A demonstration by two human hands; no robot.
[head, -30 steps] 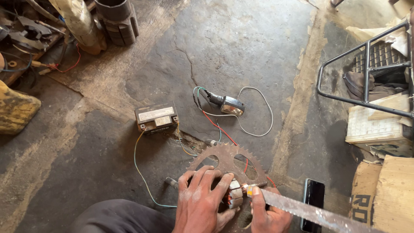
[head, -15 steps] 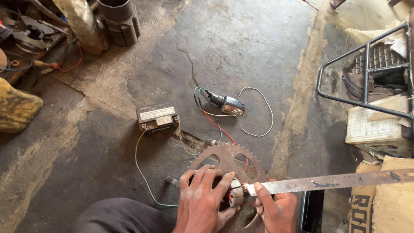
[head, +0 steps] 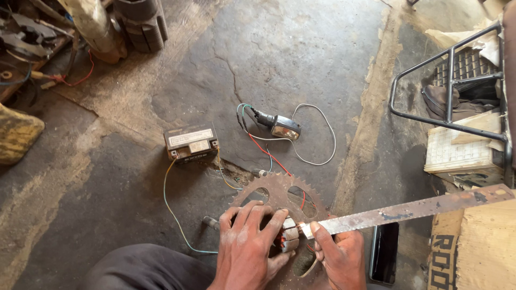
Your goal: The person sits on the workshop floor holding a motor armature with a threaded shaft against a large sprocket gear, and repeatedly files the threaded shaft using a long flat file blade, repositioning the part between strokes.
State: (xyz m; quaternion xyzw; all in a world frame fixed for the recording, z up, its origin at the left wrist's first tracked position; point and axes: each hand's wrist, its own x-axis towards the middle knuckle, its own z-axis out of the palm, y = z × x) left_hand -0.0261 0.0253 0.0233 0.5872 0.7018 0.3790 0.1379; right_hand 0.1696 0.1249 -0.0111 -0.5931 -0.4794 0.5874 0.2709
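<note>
1. One left hand [head: 248, 244] lay palm down, fingers spread, on a rusty toothed sprocket [head: 279, 200] that rested on the concrete floor [head: 301, 59] near its lower edge in the view; the fingers pressed rather than closed around anything.
2. One right hand [head: 339, 256] was closed around the near end of a long, rusted flat metal strip [head: 408, 209], whose tip met a small copper-wound part [head: 288, 234] lying between the two hands on the sprocket.
3. One small dark battery box [head: 191, 143] stood on the floor beyond the sprocket, with thin wires running from it towards the hands.
4. One small lamp unit [head: 284, 127] lay further out, its white, red and green leads looped around it.
5. One dark flat phone-like slab [head: 384, 252] lay just right of the right hand.
6. Containers: a black metal rack [head: 447, 91] at the right edge held dark cloth and paper; a cardboard box [head: 486, 247] sat in the lower right corner, its contents not visible.
</note>
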